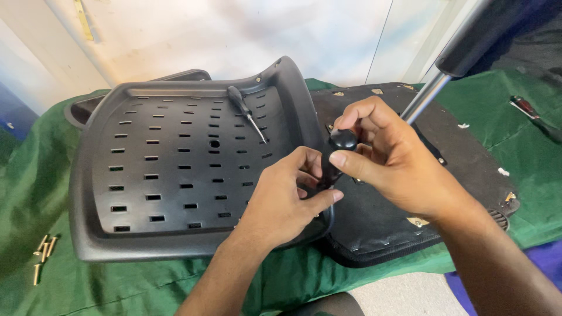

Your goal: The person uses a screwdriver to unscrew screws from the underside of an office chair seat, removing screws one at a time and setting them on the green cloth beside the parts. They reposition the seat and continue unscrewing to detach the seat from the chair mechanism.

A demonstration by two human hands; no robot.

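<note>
While loose brass screws lie on the green cloth left of the slotted black plastic chair shell, the fastening looks only partly done. At the shell's right edge, the right hand grips a black-handled screwdriver upright from above; the left hand pinches its lower shaft, steadying it.

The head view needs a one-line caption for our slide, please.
Both hands, left hand and right hand, grip a black-handled screwdriver at a slotted plastic chair back.
</note>
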